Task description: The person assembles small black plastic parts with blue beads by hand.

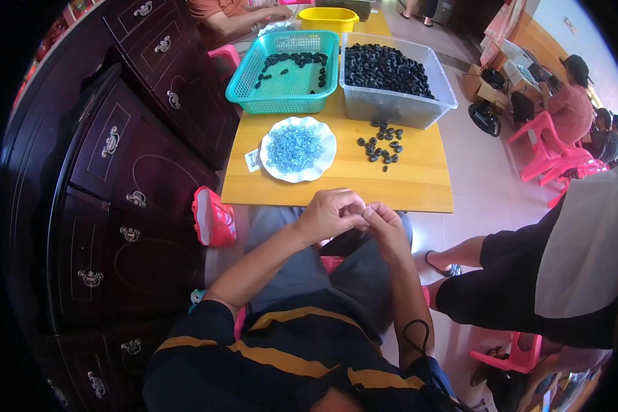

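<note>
Over my lap, just off the table's near edge, my left hand (332, 215) and my right hand (387, 227) meet with fingertips pinched together. Whatever they pinch is too small or too hidden to make out. On the yellow wooden table (281, 194) in front of them is a white scalloped plate (328, 163) heaped with small clear-blue pieces (294, 147). To its right lies a loose group of small black ring-shaped parts (380, 143). Behind that, a clear plastic bin (391, 104) holds a large pile of the same black parts. A green basket (275, 104) at the back left holds several more.
A yellow basin (328, 19) stands farther back, near another person's arm (244, 20). Dark wooden cabinets (130, 172) line the left side, with a red bag (214, 218) beside the table. At right, a person stands close by, and pink chairs (549, 147) hold seated people.
</note>
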`<state>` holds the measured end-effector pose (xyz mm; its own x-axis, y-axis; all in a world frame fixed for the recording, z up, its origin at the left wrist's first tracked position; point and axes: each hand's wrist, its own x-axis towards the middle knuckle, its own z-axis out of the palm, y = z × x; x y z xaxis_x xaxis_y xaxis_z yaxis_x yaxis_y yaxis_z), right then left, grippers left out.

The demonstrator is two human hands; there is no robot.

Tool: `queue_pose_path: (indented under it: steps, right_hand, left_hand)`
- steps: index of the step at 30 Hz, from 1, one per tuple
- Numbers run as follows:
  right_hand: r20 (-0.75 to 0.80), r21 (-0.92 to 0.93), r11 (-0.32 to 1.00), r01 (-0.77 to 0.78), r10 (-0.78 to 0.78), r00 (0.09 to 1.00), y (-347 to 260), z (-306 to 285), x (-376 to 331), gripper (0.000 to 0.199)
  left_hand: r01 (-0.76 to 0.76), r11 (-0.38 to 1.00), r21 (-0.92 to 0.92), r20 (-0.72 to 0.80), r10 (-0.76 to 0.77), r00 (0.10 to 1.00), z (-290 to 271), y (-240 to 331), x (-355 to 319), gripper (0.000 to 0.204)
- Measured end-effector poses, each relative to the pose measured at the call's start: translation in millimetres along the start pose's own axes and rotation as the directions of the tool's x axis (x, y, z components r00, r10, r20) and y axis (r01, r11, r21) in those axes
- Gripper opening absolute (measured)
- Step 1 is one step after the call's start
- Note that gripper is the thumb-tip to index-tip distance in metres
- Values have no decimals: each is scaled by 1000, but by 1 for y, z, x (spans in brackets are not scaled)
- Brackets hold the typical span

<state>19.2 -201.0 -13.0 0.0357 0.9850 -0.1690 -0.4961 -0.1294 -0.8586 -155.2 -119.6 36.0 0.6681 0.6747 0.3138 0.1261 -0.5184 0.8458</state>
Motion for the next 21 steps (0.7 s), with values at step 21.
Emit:
queue_pose_path:
  steps: [21]
  right_hand:
    - [-1,-34,996,87,-87,996,1,5,0,12]
  left_hand:
    - [14,1000,-13,-88,-15,996,2,-3,-1,12]
